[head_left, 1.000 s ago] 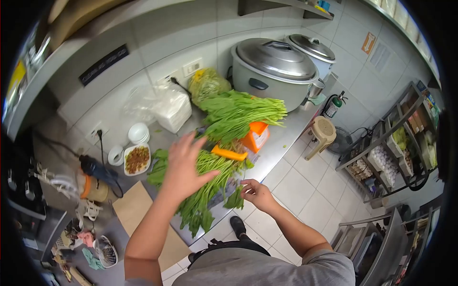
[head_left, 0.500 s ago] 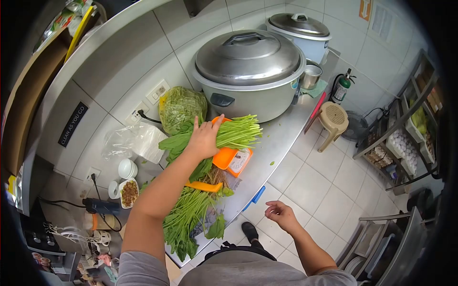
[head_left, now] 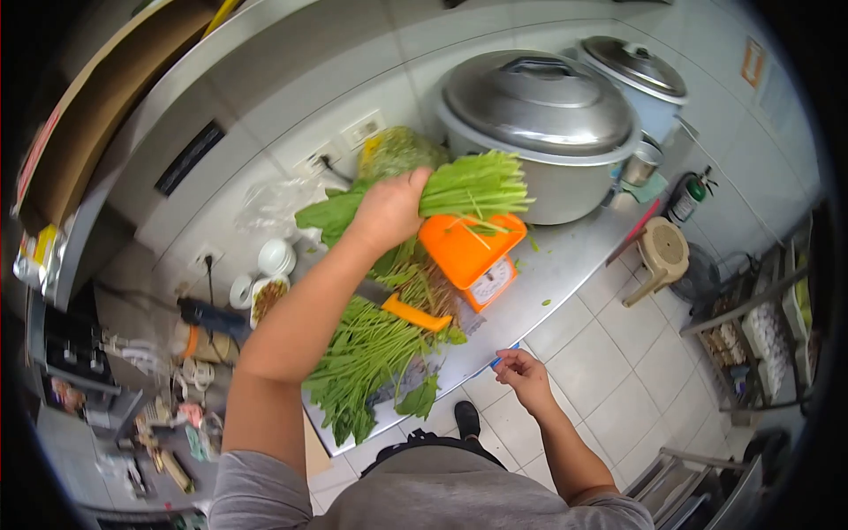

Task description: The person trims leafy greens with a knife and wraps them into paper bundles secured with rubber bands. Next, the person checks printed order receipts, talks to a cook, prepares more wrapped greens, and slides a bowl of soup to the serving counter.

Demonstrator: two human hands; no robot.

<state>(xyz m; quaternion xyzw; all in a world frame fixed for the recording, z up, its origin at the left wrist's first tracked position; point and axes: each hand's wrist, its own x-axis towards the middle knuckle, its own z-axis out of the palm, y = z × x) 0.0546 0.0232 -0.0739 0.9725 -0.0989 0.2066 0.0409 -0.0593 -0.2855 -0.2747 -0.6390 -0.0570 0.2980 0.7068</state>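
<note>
My left hand [head_left: 393,208] is closed around a bunch of leafy greens [head_left: 477,187], cut stem ends pointing right. The bunch is held just above the orange tray [head_left: 468,252] of a small kitchen scale [head_left: 493,284], whose dial faces me. A few loose stems lie over the tray's rim. Below the scale, a knife with an orange handle [head_left: 417,313] lies on a pile of long-stemmed greens [head_left: 367,353]. My right hand [head_left: 524,375] hangs by the counter's front edge, fingers loosely curled and apart, with nothing visible in it.
A big lidded cooker [head_left: 548,132] stands behind the scale, with a smaller one [head_left: 632,71] beyond. A bag of greens [head_left: 402,152] leans by the wall. White bowls [head_left: 276,256] stand at left. A plastic stool [head_left: 662,247] is on the floor.
My left hand has lifted the greens off the scale tray, which now shows. The view has shifted, moving the counter things rightward. My right hand stays low beside the counter.
</note>
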